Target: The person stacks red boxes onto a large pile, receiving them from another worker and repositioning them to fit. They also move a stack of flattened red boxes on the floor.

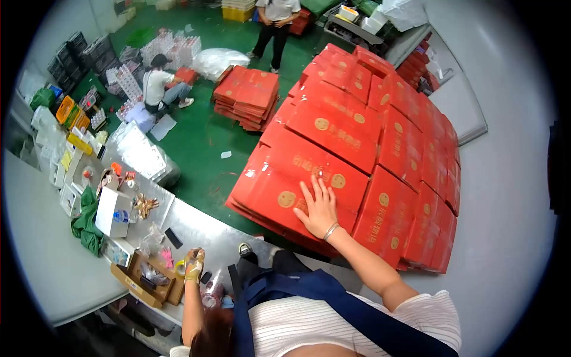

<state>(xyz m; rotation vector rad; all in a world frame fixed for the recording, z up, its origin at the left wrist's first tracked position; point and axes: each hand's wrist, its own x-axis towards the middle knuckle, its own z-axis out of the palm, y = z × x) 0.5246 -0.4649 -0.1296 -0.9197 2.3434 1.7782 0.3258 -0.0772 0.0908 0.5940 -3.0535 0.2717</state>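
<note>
My right hand (319, 208) lies on a flat red carton (279, 172) with gold round prints, its fingers spread and a ring and bracelet showing. That carton tops the near left part of a big stack of red cartons (380, 217). Over the metal table (205, 229) my left hand (194, 265) is in a pale, stained glove with the fingers curled in; what they hold, if anything, is too small to make out. Close beside it are a roll of yellow tape (180, 268) and a small black object (206, 278).
An open cardboard box (138, 279), a black phone-like object (173, 238) and a white box (113, 212) are on the table. A lower red stack (247, 95) stands on the green floor (205, 160). One person (160, 86) crouches among egg trays; another person (276, 27) stands behind.
</note>
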